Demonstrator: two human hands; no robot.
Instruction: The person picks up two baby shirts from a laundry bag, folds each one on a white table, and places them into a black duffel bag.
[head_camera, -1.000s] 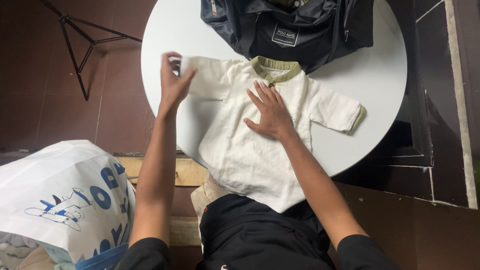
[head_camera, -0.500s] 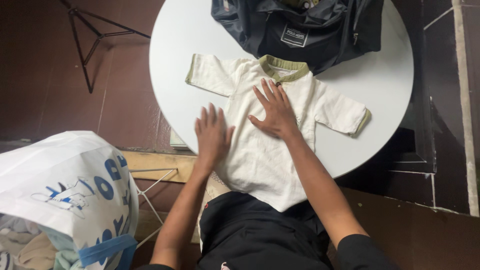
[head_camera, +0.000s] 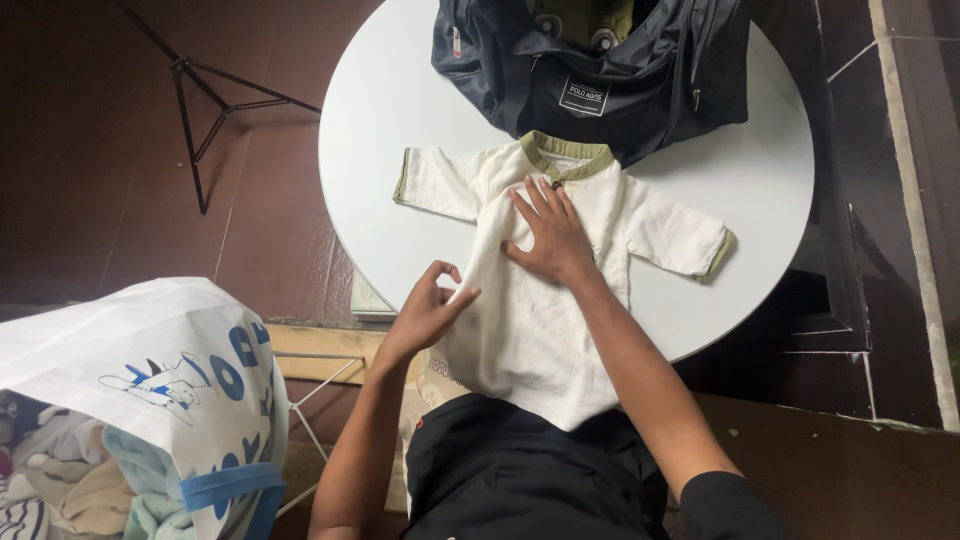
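- Plainly, the cream shirt (head_camera: 545, 300) lies face up on the round white table (head_camera: 400, 120), collar away from the person, both short sleeves spread, its hem hanging over the near edge toward the lap.
- The right hand (head_camera: 548, 238) lies flat on the chest just below the green collar, fingers spread and clamped on nothing; it pins the cloth.
- The left hand (head_camera: 428, 310) has thumb and fingers pinched together on the shirt's left side edge, near the table rim.
- The fabric looks soft, thin and light; it should crease and drag easily, so it likely needs one palm holding it while an edge is lifted.
- Side seams, sleeve cuffs and hem seem the best holds.
- A dark bag (head_camera: 600, 70) sits behind the collar; a white printed bag (head_camera: 150, 370) stands down at the left.
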